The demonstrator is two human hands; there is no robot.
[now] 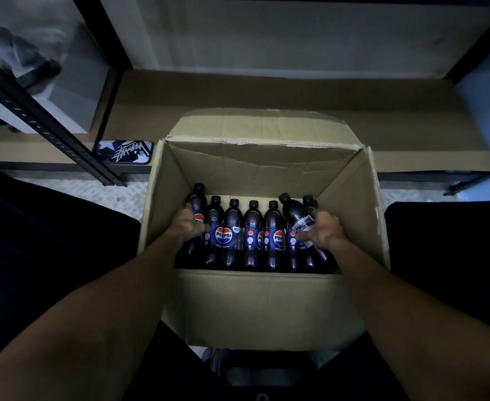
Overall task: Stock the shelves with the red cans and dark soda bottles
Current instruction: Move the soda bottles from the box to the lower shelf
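Dark soda bottles (pixel 252 230) are standing in a row along the near wall of an open cardboard box (pixel 261 302), black caps up and blue labels facing the camera.

The left-end bottle (pixel 198 198) is sitting against the box's left wall. The left hand (pixel 187 225) is grasping it, fingers curling round its label. It is riding a little higher than its neighbours.

At the right end, a tilted bottle (pixel 292 208) is leaning with its cap toward the left, lying across the bottles behind it. The right hand (pixel 323 230) is clenching round its lower body over the label.

The far half of the box is showing bare cardboard. The box's far flap (pixel 261 125) is folding back over the front edge of a low brown shelf (pixel 238 94).

A phone (pixel 123 151) in a patterned case is lying on the shelf's front edge, just left of the box. A black upright (pixel 50 123) is slanting down beside it.
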